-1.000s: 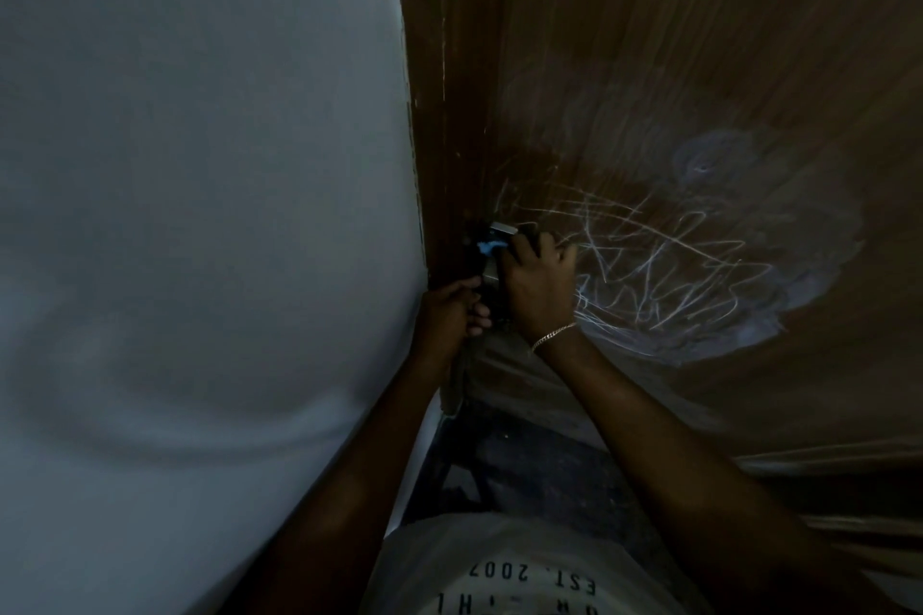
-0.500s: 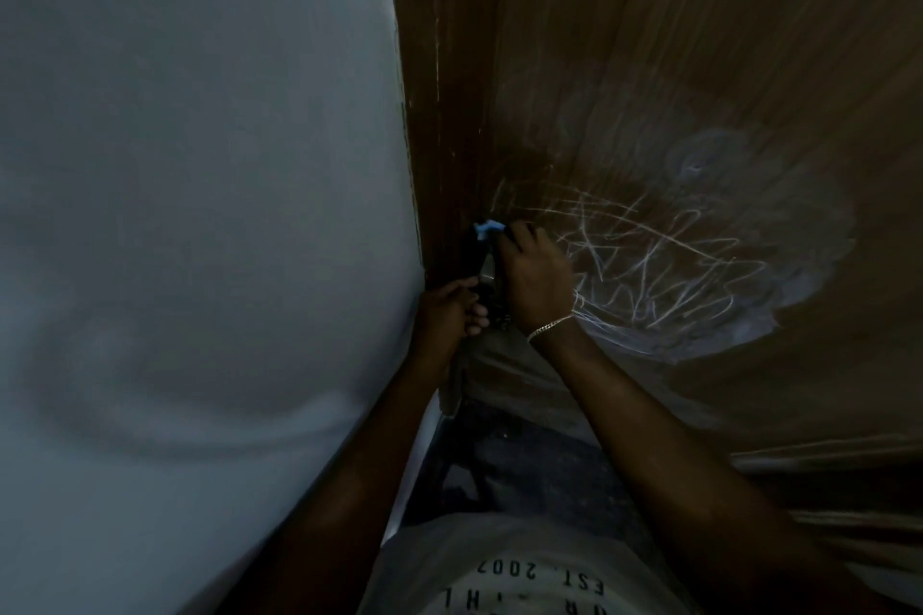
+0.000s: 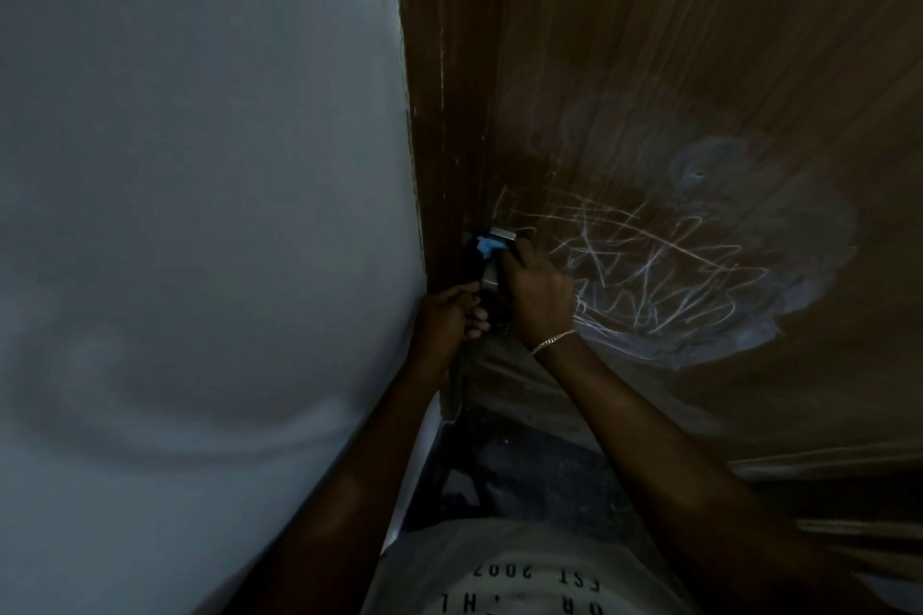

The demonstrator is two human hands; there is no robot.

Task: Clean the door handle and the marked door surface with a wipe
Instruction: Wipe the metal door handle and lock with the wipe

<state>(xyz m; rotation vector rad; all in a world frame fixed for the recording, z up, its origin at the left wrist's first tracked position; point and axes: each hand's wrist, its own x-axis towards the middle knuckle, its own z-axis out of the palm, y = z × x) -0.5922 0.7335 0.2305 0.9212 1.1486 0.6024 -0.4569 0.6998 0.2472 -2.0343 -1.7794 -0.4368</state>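
A pale grey-white wall (image 3: pixel 200 165) fills everything left of the left hand (image 3: pixel 447 315). A thin gold chain bracelet (image 3: pixel 552 341) circles the wrist just below the right hand (image 3: pixel 542 292). Further below both lie a dark floor (image 3: pixel 524 474) and a white T-shirt (image 3: pixel 524 549) with dark lettering.

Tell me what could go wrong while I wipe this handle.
Only a small bit of the wipe shows past the right hand at the handle, so it may slip out. The left hand sits by the edge of the door, where fingers could get pinched. The white scribbles are unwiped, and dim light could hide missed spots.
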